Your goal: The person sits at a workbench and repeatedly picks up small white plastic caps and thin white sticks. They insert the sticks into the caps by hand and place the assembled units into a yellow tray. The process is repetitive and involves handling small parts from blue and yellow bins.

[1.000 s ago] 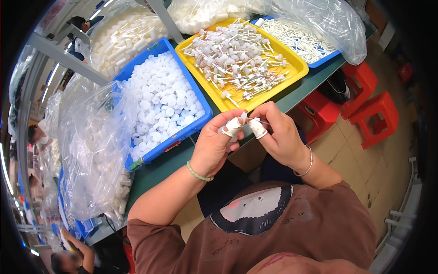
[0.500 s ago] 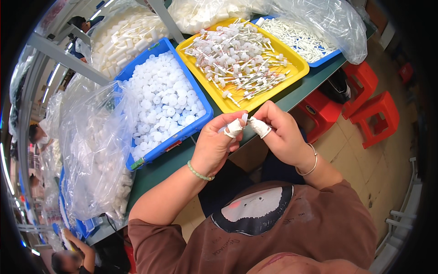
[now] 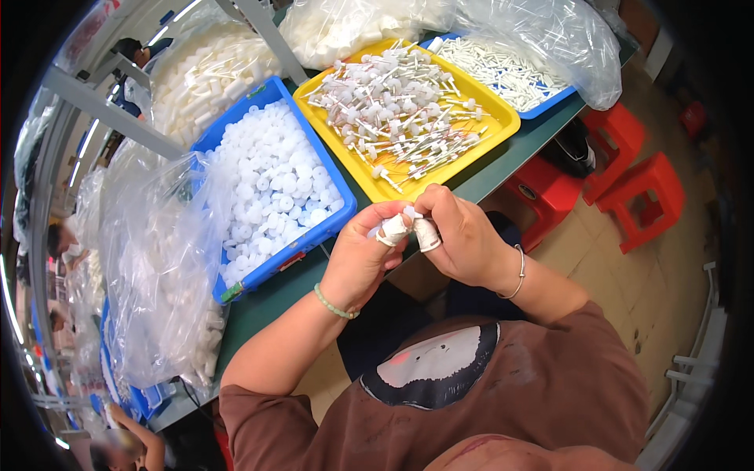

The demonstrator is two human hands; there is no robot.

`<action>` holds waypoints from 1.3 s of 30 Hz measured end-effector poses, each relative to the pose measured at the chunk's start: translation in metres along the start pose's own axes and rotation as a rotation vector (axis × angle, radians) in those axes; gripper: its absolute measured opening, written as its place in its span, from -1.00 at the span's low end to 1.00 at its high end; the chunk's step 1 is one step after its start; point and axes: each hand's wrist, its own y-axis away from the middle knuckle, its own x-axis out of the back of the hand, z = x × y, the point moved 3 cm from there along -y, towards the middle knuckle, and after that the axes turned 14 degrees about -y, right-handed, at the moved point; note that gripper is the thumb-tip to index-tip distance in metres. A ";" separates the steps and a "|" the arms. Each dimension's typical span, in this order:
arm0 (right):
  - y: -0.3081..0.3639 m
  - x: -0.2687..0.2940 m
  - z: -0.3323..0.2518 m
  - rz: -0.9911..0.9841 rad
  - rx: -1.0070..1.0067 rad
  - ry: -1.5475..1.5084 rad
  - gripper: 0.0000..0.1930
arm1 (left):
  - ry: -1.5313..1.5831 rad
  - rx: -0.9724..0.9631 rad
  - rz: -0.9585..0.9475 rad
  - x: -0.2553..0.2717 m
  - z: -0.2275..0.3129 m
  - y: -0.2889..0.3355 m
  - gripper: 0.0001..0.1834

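Observation:
My left hand [image 3: 357,255] is closed, its thumb and forefinger pinching a small whitish plastic piece [image 3: 411,213]. Against the same piece, the thumb and forefinger of my right hand [image 3: 467,239] are pressed together. White wrapping covers both thumbs. The fingers hide most of the piece, so its full shape cannot be made out. Just beyond the hands lies a yellow tray [image 3: 452,162] heaped with thin white sticks bearing round translucent pieces and fine reddish wires [image 3: 393,102]. To its left, a blue tray [image 3: 322,237] holds many translucent white round caps [image 3: 275,180].
Another blue tray [image 3: 559,102] with short white rods [image 3: 503,74] sits at the far right, partly under a clear plastic bag [image 3: 550,39]. Bags of white cylinders [image 3: 212,71] stand behind a grey post [image 3: 271,39]. Red stools [image 3: 644,200] are on the right; other people sit far left.
Both hands have come closer together and shifted slightly left and down. My right fingertips now meet the piece at the left fingertips. The trays appear slightly shifted as the view moved.

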 end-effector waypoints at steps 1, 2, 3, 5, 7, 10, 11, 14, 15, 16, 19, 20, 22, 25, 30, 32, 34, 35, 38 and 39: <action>0.001 0.001 0.001 0.010 -0.032 -0.059 -0.79 | -0.006 -0.013 -0.007 -0.001 -0.002 -0.001 -0.77; 0.001 0.004 -0.002 -0.023 -0.042 -0.095 -0.76 | -0.003 -0.015 -0.023 0.000 -0.004 -0.001 -0.76; -0.003 0.008 -0.003 -0.024 -0.051 -0.079 -0.76 | 0.030 -0.008 0.003 0.001 -0.003 -0.001 -0.76; -0.013 0.022 -0.002 -0.026 -0.069 -0.049 -0.74 | 0.098 0.006 0.060 0.003 0.000 0.000 -0.76; -0.035 0.074 0.019 0.165 -0.162 0.122 -0.71 | 0.089 -0.006 0.041 0.005 0.003 0.004 -0.77; -0.049 0.172 0.098 0.148 -0.056 0.681 -0.73 | 0.106 -0.012 -0.015 -0.001 -0.001 0.001 -0.77; -0.049 0.190 0.120 0.094 -0.096 0.752 -0.73 | 0.119 -0.006 -0.023 -0.001 -0.003 -0.002 -0.77; -0.060 0.199 0.152 -0.093 -0.440 0.657 -0.80 | 0.105 -0.009 -0.019 -0.001 0.000 -0.001 -0.77; -0.065 0.195 0.152 -0.096 -0.446 0.673 -0.81 | 0.091 -0.007 -0.011 0.000 0.000 0.000 -0.77; -0.069 0.189 0.153 -0.099 -0.453 0.689 -0.82 | 0.091 -0.002 -0.002 0.000 0.003 0.001 -0.77; -0.073 0.187 0.150 -0.093 -0.392 0.805 -0.84 | 0.098 0.010 0.005 0.002 0.004 0.002 -0.76; -0.072 0.190 0.153 -0.090 -0.310 0.875 -0.85 | 0.106 0.009 -0.005 0.002 0.004 0.002 -0.75; -0.071 0.193 0.148 -0.020 -0.202 0.896 -0.85 | 0.126 0.011 -0.020 0.002 0.004 0.002 -0.74; -0.065 0.185 0.123 0.158 -0.135 0.685 -0.84 | 0.172 0.007 -0.042 0.003 0.002 0.002 -0.72; -0.029 0.093 0.027 0.051 -0.060 0.099 -0.84 | 0.264 -0.003 -0.026 0.005 0.000 0.003 -0.68; -0.010 0.063 0.009 -0.013 -0.096 -0.020 -0.83 | 0.264 -0.012 -0.028 0.002 0.003 0.004 -0.67; 0.005 0.046 0.010 0.065 -0.158 -0.172 -0.83 | 0.256 -0.015 -0.025 0.002 0.001 0.002 -0.67; 0.008 0.042 0.010 0.084 -0.174 -0.196 -0.83 | 0.252 -0.018 -0.022 0.003 0.000 0.002 -0.68; 0.012 0.036 0.006 0.104 -0.216 -0.263 -0.86 | 0.225 -0.027 -0.005 0.002 0.002 0.003 -0.69; 0.012 0.036 0.006 0.108 -0.215 -0.269 -0.86 | 0.222 -0.025 -0.004 0.003 0.001 0.003 -0.69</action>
